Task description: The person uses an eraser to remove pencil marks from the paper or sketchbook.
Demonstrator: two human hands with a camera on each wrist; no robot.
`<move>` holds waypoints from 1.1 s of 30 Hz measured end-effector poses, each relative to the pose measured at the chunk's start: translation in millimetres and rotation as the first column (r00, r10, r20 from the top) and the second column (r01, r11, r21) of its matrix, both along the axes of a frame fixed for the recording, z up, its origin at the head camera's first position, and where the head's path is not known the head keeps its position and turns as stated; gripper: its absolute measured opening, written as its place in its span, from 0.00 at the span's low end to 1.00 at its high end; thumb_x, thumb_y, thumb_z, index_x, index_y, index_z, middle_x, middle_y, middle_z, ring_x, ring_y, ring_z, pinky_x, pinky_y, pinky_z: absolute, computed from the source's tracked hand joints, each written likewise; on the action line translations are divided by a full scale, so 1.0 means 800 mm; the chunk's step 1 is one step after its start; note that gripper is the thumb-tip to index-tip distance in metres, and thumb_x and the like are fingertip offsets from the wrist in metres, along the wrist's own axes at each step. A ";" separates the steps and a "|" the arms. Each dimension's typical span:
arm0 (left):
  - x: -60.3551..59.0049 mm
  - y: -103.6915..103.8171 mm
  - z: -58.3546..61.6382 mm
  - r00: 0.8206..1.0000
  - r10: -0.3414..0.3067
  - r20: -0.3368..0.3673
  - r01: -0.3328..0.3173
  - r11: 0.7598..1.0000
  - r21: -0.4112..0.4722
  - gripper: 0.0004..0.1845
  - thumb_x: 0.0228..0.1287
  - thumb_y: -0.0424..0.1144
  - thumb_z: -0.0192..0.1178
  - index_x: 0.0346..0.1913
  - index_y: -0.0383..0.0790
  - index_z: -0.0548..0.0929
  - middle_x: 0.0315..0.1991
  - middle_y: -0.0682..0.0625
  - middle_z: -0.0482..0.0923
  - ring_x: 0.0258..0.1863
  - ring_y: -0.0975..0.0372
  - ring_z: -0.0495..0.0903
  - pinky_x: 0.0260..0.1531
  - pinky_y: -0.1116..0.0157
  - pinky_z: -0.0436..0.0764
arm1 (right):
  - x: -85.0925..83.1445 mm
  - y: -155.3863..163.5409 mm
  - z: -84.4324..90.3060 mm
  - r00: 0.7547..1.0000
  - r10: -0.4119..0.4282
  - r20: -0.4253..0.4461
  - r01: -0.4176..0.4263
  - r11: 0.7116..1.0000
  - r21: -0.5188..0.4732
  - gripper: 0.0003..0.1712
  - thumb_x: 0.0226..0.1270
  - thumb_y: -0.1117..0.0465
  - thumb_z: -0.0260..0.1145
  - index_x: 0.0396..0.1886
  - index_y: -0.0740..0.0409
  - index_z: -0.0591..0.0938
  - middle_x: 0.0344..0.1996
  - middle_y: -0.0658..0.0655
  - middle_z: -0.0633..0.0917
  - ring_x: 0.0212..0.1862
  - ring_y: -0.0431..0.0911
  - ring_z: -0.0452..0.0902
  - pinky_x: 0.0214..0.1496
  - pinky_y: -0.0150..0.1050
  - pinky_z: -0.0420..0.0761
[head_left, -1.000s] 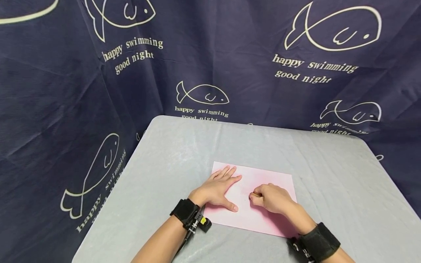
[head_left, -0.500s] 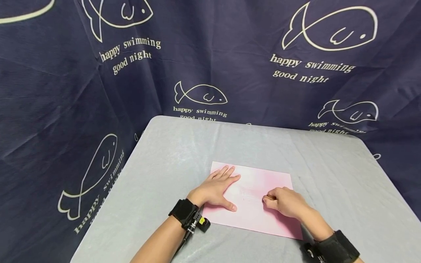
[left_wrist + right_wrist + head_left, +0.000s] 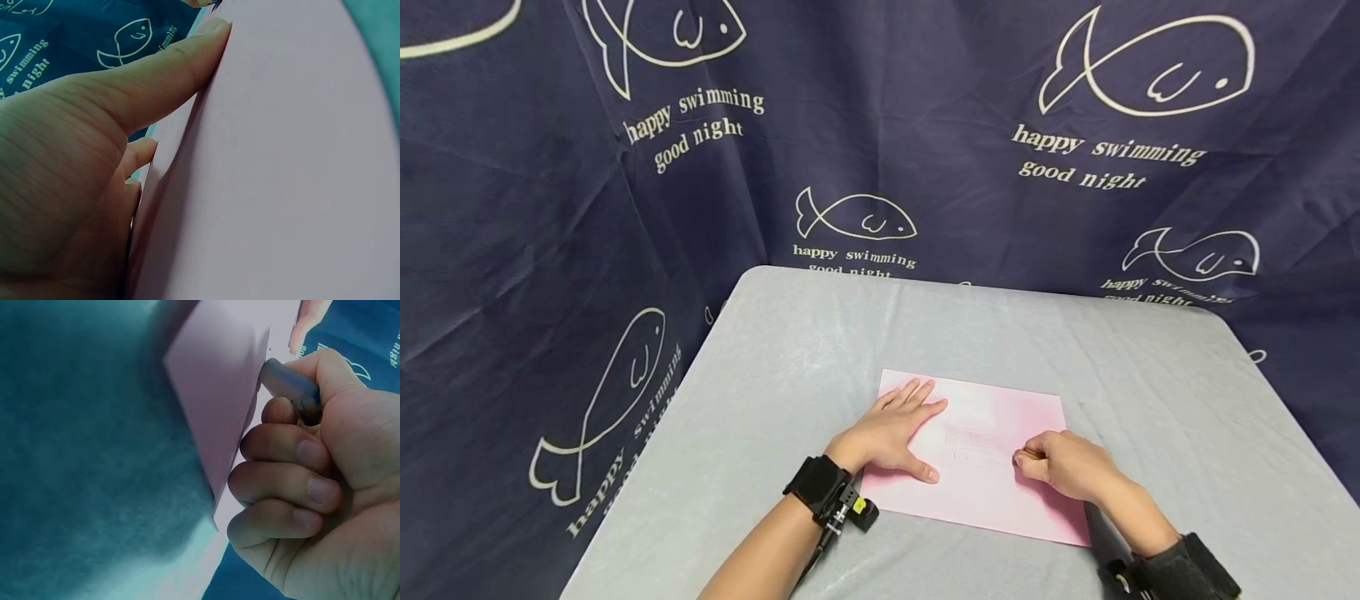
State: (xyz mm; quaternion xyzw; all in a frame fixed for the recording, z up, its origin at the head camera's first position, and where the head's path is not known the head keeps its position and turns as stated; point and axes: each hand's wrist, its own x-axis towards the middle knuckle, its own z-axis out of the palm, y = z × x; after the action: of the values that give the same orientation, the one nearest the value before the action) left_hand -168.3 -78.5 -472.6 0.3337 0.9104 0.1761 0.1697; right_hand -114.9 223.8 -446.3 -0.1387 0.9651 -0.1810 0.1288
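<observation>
Looking down from the head view, we see our left hand (image 3: 891,433) pressing flat, fingers straight, on a pink sheet (image 3: 992,487) lying on the grey desk (image 3: 790,367); our right hand (image 3: 1063,467) curls over it near the right edge. At the left wrist, the thumb (image 3: 181,62) lies along the paper. At the right wrist, curled fingers (image 3: 287,487) grip a small dark stick (image 3: 290,384) touching the sheet. We judge the paper light, limp and easily creased, best pinned flat by the palm.

Pink paper (image 3: 992,492) flat on table (image 3: 790,350)
</observation>
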 end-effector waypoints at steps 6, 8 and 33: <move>0.000 -0.001 -0.003 1.000 -0.003 -0.002 0.003 1.000 0.003 0.61 0.49 0.70 0.72 0.83 0.57 0.53 0.86 0.52 0.35 0.85 0.58 0.32 0.84 0.54 0.40 | -0.001 -0.005 0.002 1.000 -0.001 0.016 0.001 1.000 0.004 0.23 0.67 0.49 0.66 0.13 0.41 0.68 0.13 0.38 0.63 0.20 0.33 0.57 0.23 0.31 0.52; 0.000 -0.001 -0.003 1.000 -0.003 -0.003 0.003 1.000 0.005 0.61 0.49 0.70 0.71 0.83 0.57 0.53 0.86 0.52 0.35 0.85 0.57 0.32 0.84 0.54 0.40 | -0.002 -0.006 0.003 1.000 0.005 0.015 -0.005 1.000 0.005 0.23 0.67 0.50 0.65 0.13 0.41 0.68 0.13 0.38 0.62 0.19 0.33 0.56 0.23 0.31 0.52; 0.001 0.003 -0.004 1.000 0.005 0.001 -0.005 1.000 -0.002 0.60 0.49 0.70 0.72 0.83 0.58 0.53 0.85 0.52 0.35 0.85 0.57 0.33 0.84 0.53 0.40 | -0.028 -0.083 0.008 0.972 0.179 -0.150 -0.181 0.984 0.002 0.23 0.65 0.52 0.65 0.14 0.43 0.65 0.12 0.37 0.62 0.19 0.33 0.57 0.21 0.30 0.57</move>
State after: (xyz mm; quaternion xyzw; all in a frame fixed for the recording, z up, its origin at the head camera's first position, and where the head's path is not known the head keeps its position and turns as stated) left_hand -167.9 -75.8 -475.5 0.3313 0.9113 0.1758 0.1701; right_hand -137.1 157.4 -440.0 -0.2393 0.9544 -0.1633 0.0713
